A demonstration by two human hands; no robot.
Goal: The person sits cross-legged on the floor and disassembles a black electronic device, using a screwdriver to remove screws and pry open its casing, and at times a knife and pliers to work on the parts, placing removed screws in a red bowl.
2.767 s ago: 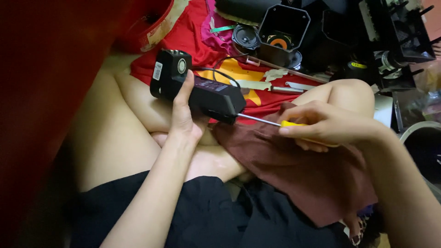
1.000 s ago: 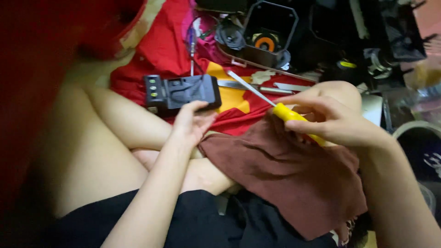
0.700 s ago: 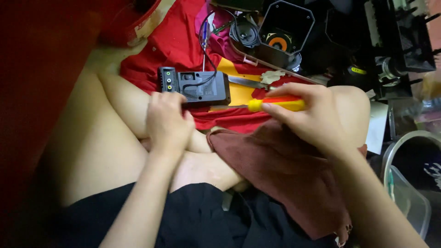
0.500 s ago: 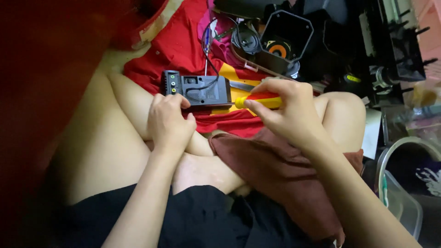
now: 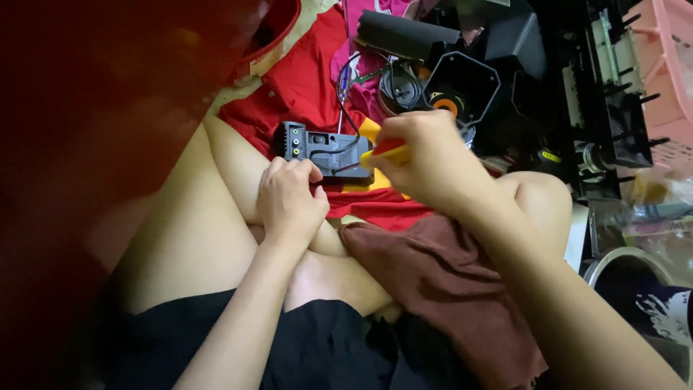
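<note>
At the far left, much of the view is covered by a blurred red shape close to the camera. Beside it, the person's bare legs are seen, crossed on a red cloth (image 5: 303, 87) spread over the floor.

The left hand (image 5: 291, 202) is rested on the leg, its fingers curled shut and pressed against the near edge of a small black electronic box (image 5: 321, 148), which lies flat on the red cloth just beyond the knuckles. Sockets are shown on the box's left end, and a thin black wire (image 5: 345, 87) is looped from it toward the far side. The box appears steadied rather than lifted.

To the right, the right hand (image 5: 426, 162) is closed around the yellow and red handle of a screwdriver (image 5: 384, 153), held at the right end of the box; the tip is hidden, so contact with a screw cannot be told. By the look of it, work on the casing is under way: the box is not seen opened, and no loose screws are visible.

A brown cloth (image 5: 440, 282) is draped over the right leg. Farther off, a black speaker housing (image 5: 462, 87) with an orange centre, other dark parts, and a pink crate (image 5: 668, 65) are crowded close. At the near right a round container rim (image 5: 613, 263) is seen. The clutter leaves little room beyond the box.
</note>
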